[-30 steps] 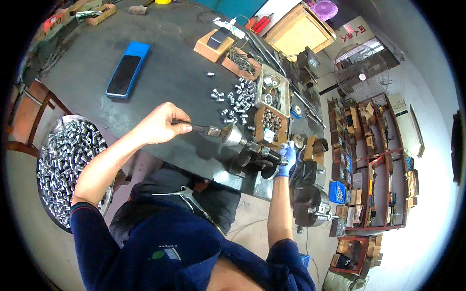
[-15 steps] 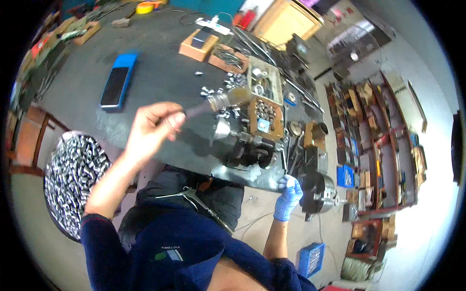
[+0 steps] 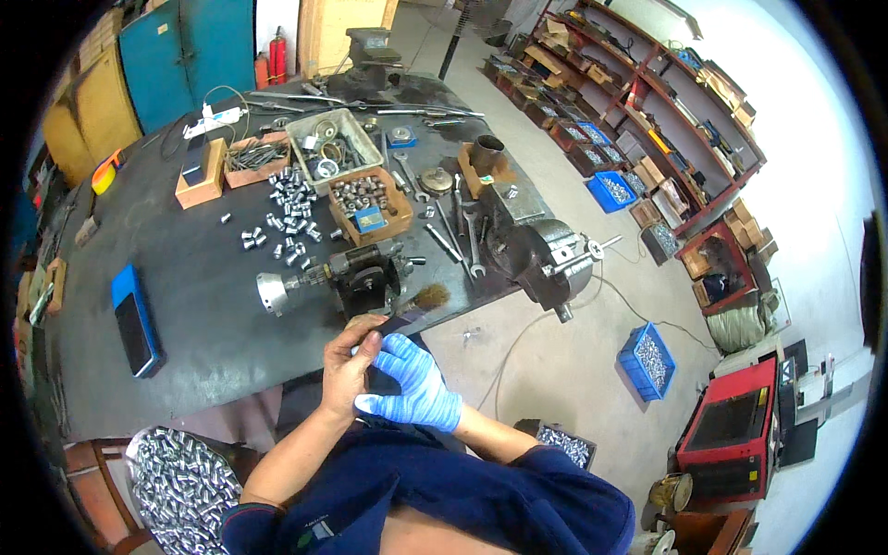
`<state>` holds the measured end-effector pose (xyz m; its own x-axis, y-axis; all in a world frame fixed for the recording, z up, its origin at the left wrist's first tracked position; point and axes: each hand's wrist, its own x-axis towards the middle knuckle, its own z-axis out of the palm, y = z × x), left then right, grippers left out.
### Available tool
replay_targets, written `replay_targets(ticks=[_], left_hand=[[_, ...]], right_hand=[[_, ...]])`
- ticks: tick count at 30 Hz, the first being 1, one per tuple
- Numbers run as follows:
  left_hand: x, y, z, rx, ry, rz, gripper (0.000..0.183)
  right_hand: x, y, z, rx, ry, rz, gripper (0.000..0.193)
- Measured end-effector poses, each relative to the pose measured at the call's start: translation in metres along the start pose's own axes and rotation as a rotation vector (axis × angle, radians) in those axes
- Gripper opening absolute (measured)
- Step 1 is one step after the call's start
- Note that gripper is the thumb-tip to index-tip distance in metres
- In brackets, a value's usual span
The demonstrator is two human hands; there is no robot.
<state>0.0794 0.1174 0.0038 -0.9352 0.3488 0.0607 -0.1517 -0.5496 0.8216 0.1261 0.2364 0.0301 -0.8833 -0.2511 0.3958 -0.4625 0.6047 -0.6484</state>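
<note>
My bare left hand is closed on a brush with a dark handle, held at the front edge of the dark workbench. The brush's tan bristles point up and to the right. My right hand, in a blue-and-white glove, meets the left one at the handle. Its thumb stands apart from its fingers, and the fingertips lie close to or against the handle, partly hidden. Just beyond the hands, a dark metal fixture rests on the bench, with a silver cup-shaped end on its left.
Loose silver fittings lie beside a wooden box of metal parts and a grey bin. A three-jaw chuck sits at the bench's right corner. A blue-cased phone lies left. A container of fittings stands lower left.
The view has turned right. My left hand has brought the brush down and toward me. My gloved right hand has left the bench's right edge and come to the left hand.
</note>
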Motion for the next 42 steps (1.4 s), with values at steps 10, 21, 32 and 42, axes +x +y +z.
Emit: replay_targets(ticks=[10, 21, 32, 42], left_hand=[[0.012, -0.001, 0.000, 0.116, -0.148, -0.158, 0.028], [-0.047, 0.039, -0.136, 0.312, 0.294, -0.132, 0.024], [0.013, 0.058, -0.177, 0.840, 0.269, -0.146, 0.021], [0.116, 0.018, -0.157, 1.515, -0.120, 0.437, 0.021]], right_hand=[[-0.011, 0.046, -0.049, 0.063, 0.206, 0.046, 0.044], [0.028, 0.221, -0.126, 0.960, 0.695, 0.480, 0.036], [0.038, 0.236, -0.140, 0.955, 0.829, 0.535, 0.033], [-0.043, 0.193, -0.073, 1.120, 0.721, 0.625, 0.036]])
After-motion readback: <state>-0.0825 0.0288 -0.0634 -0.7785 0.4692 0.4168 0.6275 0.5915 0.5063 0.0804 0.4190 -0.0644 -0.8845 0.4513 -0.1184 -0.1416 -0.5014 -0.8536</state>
